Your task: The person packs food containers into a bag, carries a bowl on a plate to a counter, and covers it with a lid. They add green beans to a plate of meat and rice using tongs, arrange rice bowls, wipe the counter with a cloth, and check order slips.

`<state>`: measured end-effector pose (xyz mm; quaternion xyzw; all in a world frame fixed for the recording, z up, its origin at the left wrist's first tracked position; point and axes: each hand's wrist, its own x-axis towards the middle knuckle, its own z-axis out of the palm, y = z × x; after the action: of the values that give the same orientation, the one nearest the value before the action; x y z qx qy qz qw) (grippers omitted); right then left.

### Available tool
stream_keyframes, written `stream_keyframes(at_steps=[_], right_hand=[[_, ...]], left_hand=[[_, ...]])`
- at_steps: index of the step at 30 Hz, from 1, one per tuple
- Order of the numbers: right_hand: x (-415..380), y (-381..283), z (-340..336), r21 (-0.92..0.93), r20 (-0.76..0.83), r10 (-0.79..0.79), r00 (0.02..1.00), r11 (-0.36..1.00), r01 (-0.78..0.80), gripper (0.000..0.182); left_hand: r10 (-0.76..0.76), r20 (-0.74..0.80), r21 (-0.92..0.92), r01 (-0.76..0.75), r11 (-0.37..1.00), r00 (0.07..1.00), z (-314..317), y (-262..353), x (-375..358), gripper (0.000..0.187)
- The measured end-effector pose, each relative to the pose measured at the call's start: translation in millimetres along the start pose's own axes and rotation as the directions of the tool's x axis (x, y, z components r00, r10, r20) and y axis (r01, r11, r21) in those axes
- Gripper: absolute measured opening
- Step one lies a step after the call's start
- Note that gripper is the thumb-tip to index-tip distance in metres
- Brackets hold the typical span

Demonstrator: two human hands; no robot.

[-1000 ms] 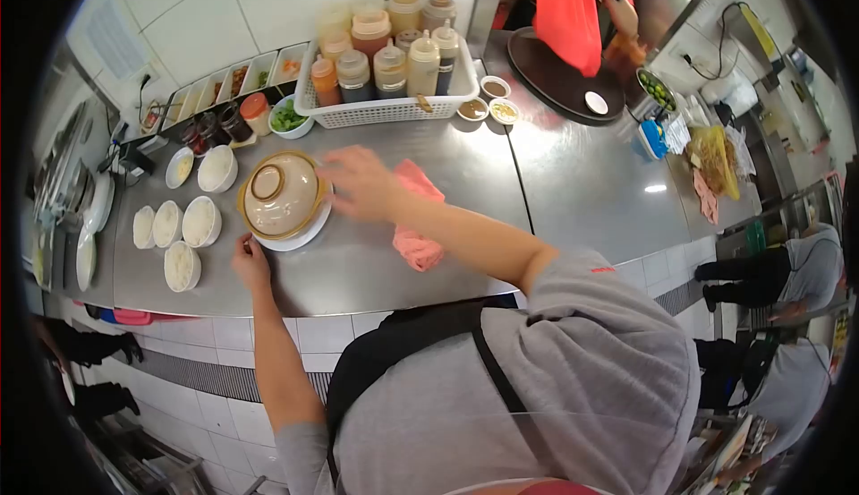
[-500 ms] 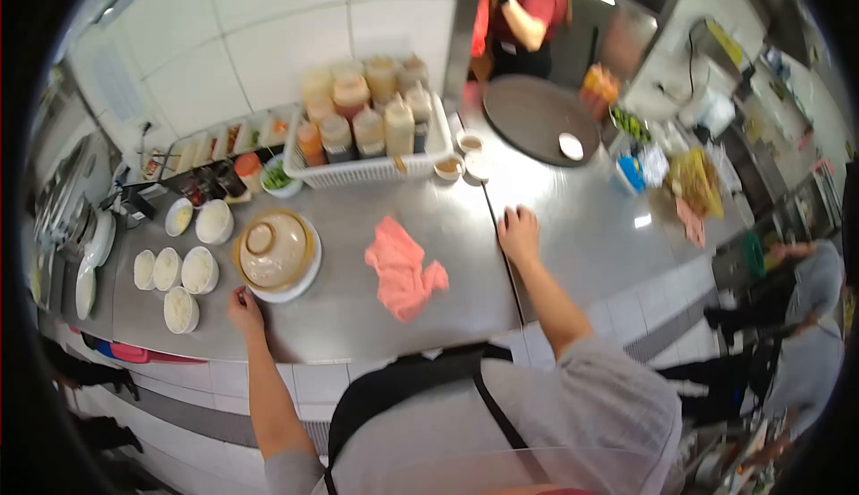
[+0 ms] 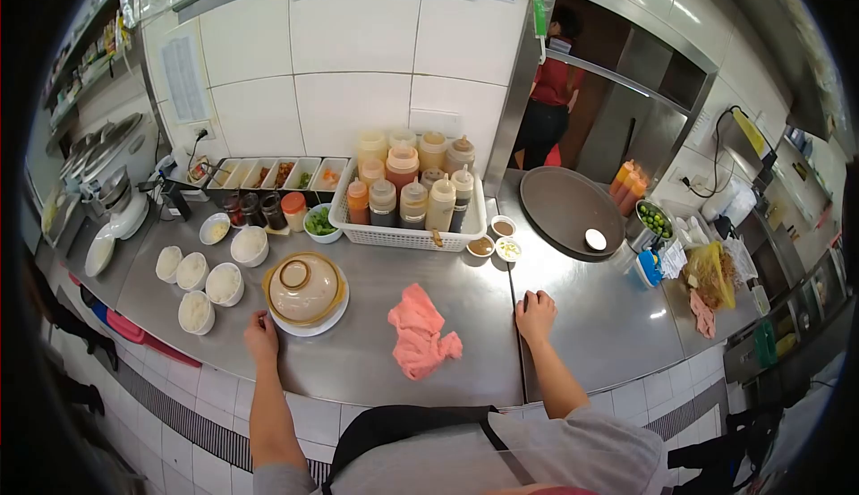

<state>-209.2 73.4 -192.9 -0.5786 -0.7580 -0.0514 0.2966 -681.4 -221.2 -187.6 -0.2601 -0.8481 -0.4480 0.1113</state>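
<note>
Both hands flat on steel counter (image 3: pixel 358 352), empty: left hand (image 3: pixel 261 334) beside lidded clay pot (image 3: pixel 304 287), right hand (image 3: pixel 535 314) right of pink cloth (image 3: pixel 420 341).

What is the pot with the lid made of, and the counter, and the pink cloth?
The pot looks like glazed clay: tan, smooth, faintly shiny. The counter seems brushed steel: grey, with soft reflections. The pink cloth looks like soft fabric, crumpled into folds.

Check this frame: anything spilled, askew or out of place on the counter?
Only the pink rag: it lies crumpled on the steel counter between the lidded clay pot and the right hand. No spill shows. The rice bowls stand upright, the bottles sit in the basket. The left hand rests by the pot's plate.
</note>
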Motion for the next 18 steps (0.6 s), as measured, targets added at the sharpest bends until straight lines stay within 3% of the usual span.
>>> stream_keyframes(at_steps=[3, 5, 6, 8, 10, 12, 14, 16, 17, 18], right_hand=[[0.9, -2.7, -2.8, -0.006, 0.008, -0.004, 1.0, 1.0, 0.004, 0.031], [0.5, -3.2, -4.1, -0.004, -0.005, -0.001, 1.0, 1.0, 0.001, 0.031], [-1.8, -0.1, -4.9, -0.005, 0.001, -0.004, 1.0, 1.0, 0.004, 0.031], [-0.4, 0.2, -0.8, -0.013, -0.036, -0.022, 0.999, 1.0, 0.022, 0.031], [1.3, -1.3, 1.8, 0.004, -0.04, -0.023, 0.999, 1.0, 0.023, 0.031], [0.3, -0.9, -0.7, -0.013, -0.046, -0.046, 0.998, 0.999, 0.045, 0.031], [-2.2, -1.8, -4.4, 0.002, -0.03, -0.05, 0.998, 0.999, 0.05, 0.032], [-3.0, 3.0, 0.4, 0.018, -0.067, -0.074, 0.995, 0.997, 0.076, 0.033], [-2.2, 3.5, 0.8, 0.015, -0.076, -0.08, 0.994, 0.997, 0.082, 0.033], [-0.5, 2.2, 0.6, 0.019, -0.078, -0.075, 0.994, 0.997, 0.077, 0.033]], left_hand=[[-0.05, -0.004, -0.047, 0.049, 0.998, 0.999, 1.1, -8.7, 1.3, 0.015], [-0.154, -0.082, -0.281, 0.125, 0.952, 0.985, 3.6, -21.0, 6.0, 0.015], [-0.159, -0.081, -0.277, 0.131, 0.952, 0.984, -0.1, -20.3, 1.4, 0.015], [-0.154, -0.498, -0.511, -0.146, 0.847, 0.853, -20.8, -3.2, 7.6, 0.016], [-0.047, -0.642, -0.492, -0.364, 0.791, 0.765, -70.0, 77.3, 13.5, 0.015], [0.097, -0.465, -0.766, -0.455, 0.455, 0.88, -135.6, 160.7, -8.1, 0.012], [0.456, -0.485, -0.737, -0.63, 0.246, 0.746, -182.3, 249.8, -28.6, 0.009], [0.695, -0.373, -0.888, -0.453, -0.076, 0.614, -216.1, 291.6, -55.1, 0.004], [0.778, -0.387, -0.871, -0.474, -0.131, 0.496, -236.0, 304.4, -67.8, 0.006], [0.592, -0.666, -0.68, -0.695, -0.233, 0.454, -237.5, 331.2, -80.2, 0.009]])
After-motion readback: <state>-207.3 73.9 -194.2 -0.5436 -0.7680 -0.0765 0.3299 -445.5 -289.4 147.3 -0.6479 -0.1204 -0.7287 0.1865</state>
